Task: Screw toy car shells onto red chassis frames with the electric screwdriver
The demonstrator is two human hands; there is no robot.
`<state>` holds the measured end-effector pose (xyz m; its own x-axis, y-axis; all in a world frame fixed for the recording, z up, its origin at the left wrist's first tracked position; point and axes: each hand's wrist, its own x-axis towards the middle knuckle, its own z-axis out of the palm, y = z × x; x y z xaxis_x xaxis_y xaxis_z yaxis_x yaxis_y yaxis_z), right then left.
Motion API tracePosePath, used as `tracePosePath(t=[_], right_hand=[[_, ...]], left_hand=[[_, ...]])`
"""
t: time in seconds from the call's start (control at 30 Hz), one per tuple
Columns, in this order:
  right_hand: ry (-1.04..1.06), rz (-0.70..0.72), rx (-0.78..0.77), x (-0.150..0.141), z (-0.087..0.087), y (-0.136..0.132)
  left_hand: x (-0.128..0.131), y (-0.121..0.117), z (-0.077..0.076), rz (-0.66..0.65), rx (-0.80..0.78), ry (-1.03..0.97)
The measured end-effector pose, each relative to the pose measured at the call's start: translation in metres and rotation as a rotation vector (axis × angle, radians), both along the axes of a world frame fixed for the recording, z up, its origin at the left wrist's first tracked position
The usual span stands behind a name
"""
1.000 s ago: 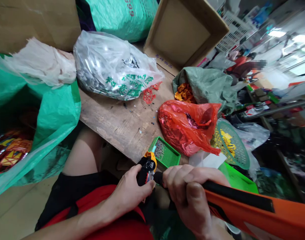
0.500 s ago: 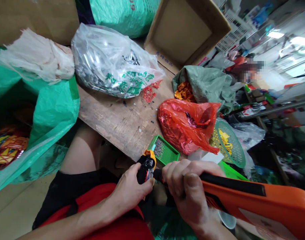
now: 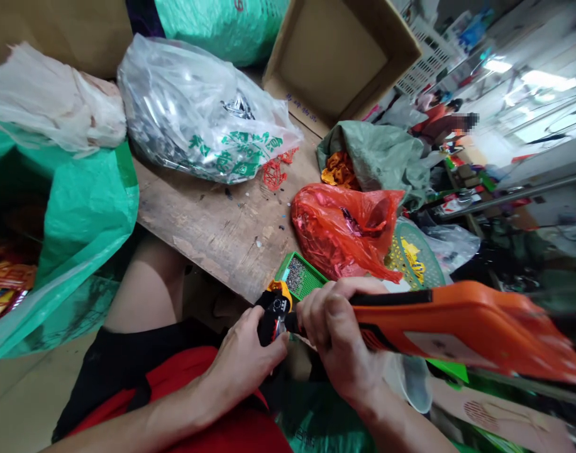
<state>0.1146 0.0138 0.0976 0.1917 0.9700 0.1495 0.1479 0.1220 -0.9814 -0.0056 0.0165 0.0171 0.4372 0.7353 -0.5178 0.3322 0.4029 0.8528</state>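
My left hand [image 3: 253,346] is closed around a black and yellow plastic toy piece [image 3: 277,306], above my lap at the table edge. An orange and black electric screwdriver [image 3: 434,318] lies in my right hand [image 3: 337,327], its fingers wrapped round the front end. The black nose of the screwdriver points left and meets the toy piece; its tip is hidden. Just beyond my hands stands a small green tray [image 3: 310,290] holding many tiny metal screws [image 3: 296,274].
A wooden table [image 3: 217,220] bears a clear bag of silvery parts [image 3: 175,119], a red bag [image 3: 344,233] and a grey-green bag with orange parts [image 3: 339,170]. A cardboard box [image 3: 335,56] stands behind. At left is an open green sack [image 3: 90,201]. People [image 3: 434,123] are far right.
The screwdriver's rear end has swung upward in view, and my right wrist has turned with it. My left hand keeps its grip on the toy piece. The view has shifted slightly.
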Motion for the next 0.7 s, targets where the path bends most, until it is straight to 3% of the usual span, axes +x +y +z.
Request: tracePosePath(t=[0.13, 0.33, 0.53, 0.7], right_hand=[[0.185, -0.05, 0.086, 0.004, 0.004, 0.005], [0.11, -0.209, 0.246, 0.031, 0.01, 0.013], [0.116, -0.385, 0.218, 0.062, -0.007, 0.02], [0.186, -0.355, 0.166, 0.069, -0.021, 0.019]], left_hand=[[0.0, -0.002, -0.004, 0.013, 0.044, 0.003], [0.001, 0.002, -0.004, 0.012, 0.013, 0.026], [0.0, 0.005, -0.002, -0.002, -0.036, 0.021], [-0.002, 0.002, -0.005, 0.05, -0.059, 0.023]])
